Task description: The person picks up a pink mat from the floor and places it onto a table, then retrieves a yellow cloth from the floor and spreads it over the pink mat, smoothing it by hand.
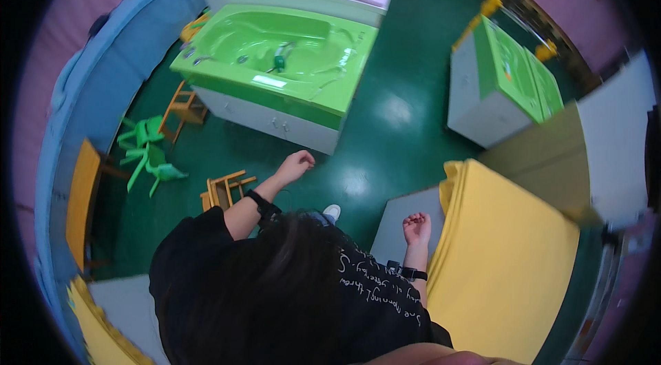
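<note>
My left hand (296, 165) hangs in the air above the green floor, short of the white cabinet front under a bright green tub (328, 82). Its fingers bend loosely, and I see nothing in it. Beside a yellow-covered table or bed (509, 255), my right hand (417, 228) is raised with the palm partly showing. Its fingers curl lightly and stand a little apart, holding nothing. Each wrist wears a black strap with a small device. A dark green and white object (279, 60) with a hose, like a shower head, lies in the tub.
At the left are wooden chairs (220, 193), toppled green plastic chairs (148, 155) and a wooden table (82, 200) by blue padding (62, 151). A second green-topped cabinet (482, 82) stands at the far right, near a beige and white partition (551, 151). My white shoe (332, 213) is on the floor.
</note>
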{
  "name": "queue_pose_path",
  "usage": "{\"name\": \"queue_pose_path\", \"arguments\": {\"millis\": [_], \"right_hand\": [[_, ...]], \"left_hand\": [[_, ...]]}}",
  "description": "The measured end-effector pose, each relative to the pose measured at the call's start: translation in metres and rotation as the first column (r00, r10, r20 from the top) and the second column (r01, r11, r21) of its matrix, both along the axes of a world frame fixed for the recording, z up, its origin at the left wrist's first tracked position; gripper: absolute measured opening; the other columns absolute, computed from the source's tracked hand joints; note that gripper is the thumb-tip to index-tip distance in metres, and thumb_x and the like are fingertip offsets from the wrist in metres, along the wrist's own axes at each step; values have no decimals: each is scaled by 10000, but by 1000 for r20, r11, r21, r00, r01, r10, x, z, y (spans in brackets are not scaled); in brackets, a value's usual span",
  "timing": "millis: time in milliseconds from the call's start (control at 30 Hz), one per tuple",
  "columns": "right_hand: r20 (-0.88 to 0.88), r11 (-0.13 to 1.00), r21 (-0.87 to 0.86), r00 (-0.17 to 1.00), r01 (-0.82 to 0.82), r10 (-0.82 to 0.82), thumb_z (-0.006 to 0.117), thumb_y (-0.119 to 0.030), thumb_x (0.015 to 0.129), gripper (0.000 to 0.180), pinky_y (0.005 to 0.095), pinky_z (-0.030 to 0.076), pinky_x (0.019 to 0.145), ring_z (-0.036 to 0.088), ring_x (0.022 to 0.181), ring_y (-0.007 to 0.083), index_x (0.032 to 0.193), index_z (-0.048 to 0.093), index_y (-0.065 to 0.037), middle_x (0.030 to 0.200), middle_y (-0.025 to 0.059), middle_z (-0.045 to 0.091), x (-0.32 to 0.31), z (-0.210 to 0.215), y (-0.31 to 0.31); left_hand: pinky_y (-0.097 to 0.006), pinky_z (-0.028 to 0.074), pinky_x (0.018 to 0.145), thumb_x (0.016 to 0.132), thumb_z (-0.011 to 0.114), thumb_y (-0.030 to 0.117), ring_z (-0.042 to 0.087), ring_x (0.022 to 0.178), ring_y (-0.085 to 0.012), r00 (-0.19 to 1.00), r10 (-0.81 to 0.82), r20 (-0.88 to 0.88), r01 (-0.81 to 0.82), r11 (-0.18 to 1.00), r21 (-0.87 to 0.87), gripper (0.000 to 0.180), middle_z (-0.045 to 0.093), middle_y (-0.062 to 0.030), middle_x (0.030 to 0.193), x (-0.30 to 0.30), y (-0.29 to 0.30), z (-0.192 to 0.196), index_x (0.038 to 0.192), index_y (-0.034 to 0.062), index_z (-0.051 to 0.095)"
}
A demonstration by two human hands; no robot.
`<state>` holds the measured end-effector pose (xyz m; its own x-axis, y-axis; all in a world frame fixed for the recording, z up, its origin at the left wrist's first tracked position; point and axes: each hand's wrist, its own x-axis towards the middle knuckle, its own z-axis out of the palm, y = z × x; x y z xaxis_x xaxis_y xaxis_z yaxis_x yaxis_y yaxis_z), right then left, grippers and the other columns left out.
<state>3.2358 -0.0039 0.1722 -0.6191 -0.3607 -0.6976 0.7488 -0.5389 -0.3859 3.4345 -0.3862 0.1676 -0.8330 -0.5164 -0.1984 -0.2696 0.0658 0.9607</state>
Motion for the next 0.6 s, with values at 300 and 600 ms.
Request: {"name": "queue_pose_path", "arguments": {"millis": [300,600], "right_hand": [[-36,938,-42,938,-345,344,499,-125,787,128,269,373,538,443,568,125,684,429,-97,603,-13,425,-99,17,-154],[-24,703,1,702,-712,711,483,-115,789,140,277,364,554,400,561,128,685,392,-103,593,-10,390,-89,9,-283]], "left_hand": [[-263,455,740,820,464,41,561,800,-127,982,127,-141,-132,991,-32,129,598,-49,848,-16,-26,66,916,14,547],[-268,470,698,827,413,8,584,811,-149,614,789,8,-788,613,56,149,597,-71,852,179,37,27,905,22,539]]}}
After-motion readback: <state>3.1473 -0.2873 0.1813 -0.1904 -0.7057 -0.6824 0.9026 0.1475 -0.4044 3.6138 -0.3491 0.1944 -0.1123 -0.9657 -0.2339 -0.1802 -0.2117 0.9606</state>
